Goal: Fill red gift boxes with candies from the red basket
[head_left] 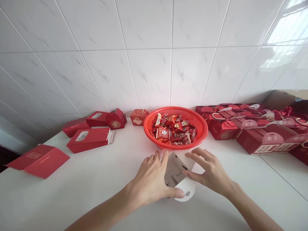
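An opened paper box (174, 170) stands on the white table in front of the basket, its pale inside showing and a rounded white flap with a hole folded out toward me. My left hand (151, 181) is around its left side, thumb resting on the white flap and fingers spread along the far edge. At its right side is my right hand (208, 168), fingers apart and curved, with the thumb by the box's rim. Just behind, a red plastic basket (147, 131) holds many wrapped candies (172, 126).
Flat or partly folded red boxes (89, 138) lie to the left. A small red box (139, 117) is left of the basket. Many closed red gift boxes (262, 138) crowd the right side. A tiled wall (149, 73) rises behind the table.
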Demonstrator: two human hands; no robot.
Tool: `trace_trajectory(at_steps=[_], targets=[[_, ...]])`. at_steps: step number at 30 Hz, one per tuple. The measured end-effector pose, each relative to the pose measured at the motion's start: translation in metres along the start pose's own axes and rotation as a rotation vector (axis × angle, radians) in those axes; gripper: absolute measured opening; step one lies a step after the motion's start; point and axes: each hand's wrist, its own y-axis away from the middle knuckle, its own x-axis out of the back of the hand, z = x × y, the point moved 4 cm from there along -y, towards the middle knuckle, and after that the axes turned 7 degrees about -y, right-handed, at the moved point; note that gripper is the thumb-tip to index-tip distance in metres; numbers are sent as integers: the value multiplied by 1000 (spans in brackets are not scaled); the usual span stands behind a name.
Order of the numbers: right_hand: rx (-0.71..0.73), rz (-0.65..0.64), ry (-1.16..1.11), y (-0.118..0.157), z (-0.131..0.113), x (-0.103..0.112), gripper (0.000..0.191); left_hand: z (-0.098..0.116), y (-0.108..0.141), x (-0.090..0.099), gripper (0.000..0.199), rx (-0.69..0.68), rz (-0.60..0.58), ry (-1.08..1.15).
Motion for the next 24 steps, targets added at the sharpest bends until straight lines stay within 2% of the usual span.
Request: trace_trajectory(at_steps=[6,11,14,16,18,20,22,24], targets=[[22,-6,30,-3,5,4,48,-4,-7,4,95,-18,73,3],[-75,108,-140,-14,16,20,20,-11,0,11,92,-44,23,-38],[-162,138,-235,-32,35,30,17,-21,6,30,71,-44,31,-59],[-237,130,-272,-48,53,32,18,-28,3,53,58,-41,113,-73],[-322,96,-340,-68,70,29,19,-34,-11,77,49,-44,200,-93],[-380,61,-431,-88,82,18,21,-38,-38,93,41,-85,209,-112],[-412,50,-506,-106,90,2,23,-42,-73,97,33,-159,132,-143],[-433,52,-577,-119,94,-16,24,-45,-111,90,29,-230,17,-169]])
